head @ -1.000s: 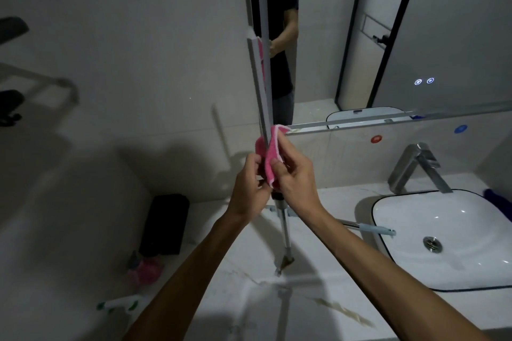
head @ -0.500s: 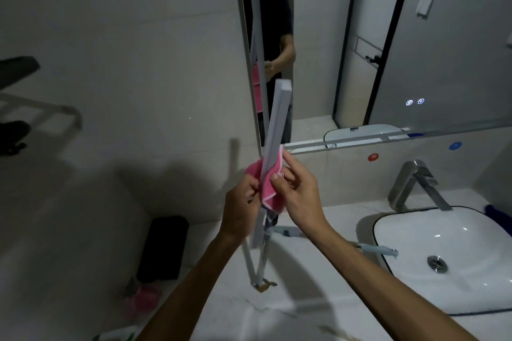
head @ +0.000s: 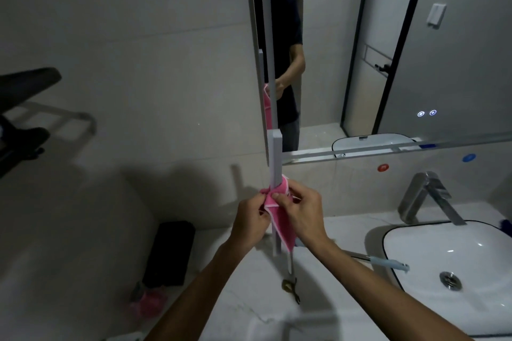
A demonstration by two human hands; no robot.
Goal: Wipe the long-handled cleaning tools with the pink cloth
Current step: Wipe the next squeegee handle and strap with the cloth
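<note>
Pale marble-patterned worktop (head: 346,232) running along the tiled wall beneath the mirror. At right, a white basin (head: 454,279) with a dark rim sits on it, a chrome tap (head: 424,196) standing behind. A long-handled tool with a light blue grip (head: 385,261) lies across the surface, its end reaching over the basin's edge. At left, a black upright object (head: 170,253) and, nearer, a blurred pink item (head: 148,303).

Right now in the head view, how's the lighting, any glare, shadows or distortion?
Head view: dim overall; wide-angle bend on the mirror edge; small glints on the basin and faucet; soft shadow of the hands on the wall behind. Both hands, left and right, and the pink cloth read clearly.
</note>
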